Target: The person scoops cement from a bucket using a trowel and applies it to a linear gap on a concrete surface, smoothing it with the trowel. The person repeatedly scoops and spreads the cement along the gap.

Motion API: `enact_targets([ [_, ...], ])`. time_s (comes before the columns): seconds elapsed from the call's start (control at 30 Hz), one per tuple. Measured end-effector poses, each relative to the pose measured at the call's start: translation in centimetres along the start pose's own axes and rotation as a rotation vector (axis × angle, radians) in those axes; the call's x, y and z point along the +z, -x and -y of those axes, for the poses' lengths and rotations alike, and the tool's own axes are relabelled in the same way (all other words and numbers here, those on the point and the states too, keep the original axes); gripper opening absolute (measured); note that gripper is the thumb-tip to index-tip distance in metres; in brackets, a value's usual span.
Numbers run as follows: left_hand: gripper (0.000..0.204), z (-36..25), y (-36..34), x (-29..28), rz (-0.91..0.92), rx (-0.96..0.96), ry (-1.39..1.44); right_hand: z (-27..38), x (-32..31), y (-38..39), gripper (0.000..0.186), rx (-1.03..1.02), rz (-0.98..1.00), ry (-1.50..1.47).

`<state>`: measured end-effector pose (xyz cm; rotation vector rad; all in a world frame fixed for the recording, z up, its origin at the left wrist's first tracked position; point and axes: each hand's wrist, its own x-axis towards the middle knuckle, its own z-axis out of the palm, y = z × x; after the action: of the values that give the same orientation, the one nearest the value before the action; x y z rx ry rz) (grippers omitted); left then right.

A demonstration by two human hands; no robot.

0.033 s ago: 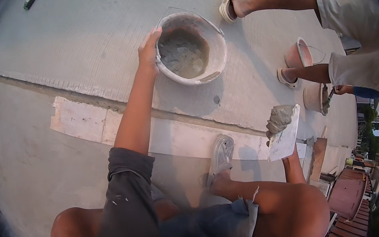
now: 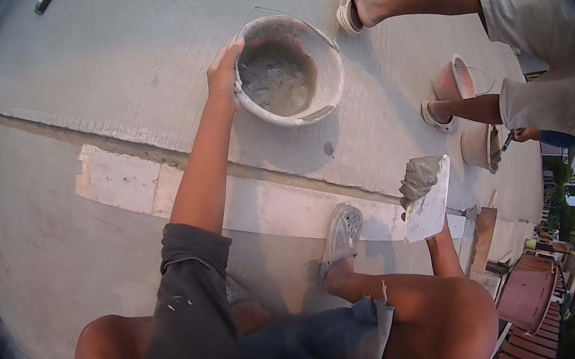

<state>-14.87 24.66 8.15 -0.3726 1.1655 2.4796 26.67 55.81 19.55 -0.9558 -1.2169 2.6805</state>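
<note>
My left hand (image 2: 223, 72) grips the rim of a bucket (image 2: 329, 77) on its left side, thumb over the edge. The bucket leans toward me, with grey wet mortar (image 2: 277, 84) in its bottom and its wire handle swung to the far side. At the right, my right hand (image 2: 441, 234) holds a flat, white rectangular plastering float (image 2: 429, 218), tilted up. Most of that hand is hidden behind the float; dark fingertips seem to show at its left edge. A thick lump of mortar (image 2: 420, 176) clings to the float's upper left part.
White flat boards (image 2: 119, 179) lie along a groove (image 2: 280, 180) in the concrete. At the right another person's legs (image 2: 423, 1) stand near a reddish bucket (image 2: 444, 83) and a second bucket (image 2: 476, 148), where a hand (image 2: 527, 135) holds a tool. A red wheelbarrow-like tray (image 2: 528, 297) is lower right.
My hands, the bucket and the float keep nearly the same places; the float has shifted slightly left. The other person's hand and tool have moved a little at the second bucket.
</note>
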Motion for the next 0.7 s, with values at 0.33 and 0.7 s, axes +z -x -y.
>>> enact_targets([
  [0.33,0.053,1.1,6.7,-7.7,-0.397,0.448,-0.521,-5.5,-1.4,-15.3,0.042,0.408,0.182,0.631],
  [0.7,0.058,11.1,21.1,-13.4,-0.65,0.478,-1.662,-7.8,5.3,-20.8,0.053,0.399,0.646,1.303],
])
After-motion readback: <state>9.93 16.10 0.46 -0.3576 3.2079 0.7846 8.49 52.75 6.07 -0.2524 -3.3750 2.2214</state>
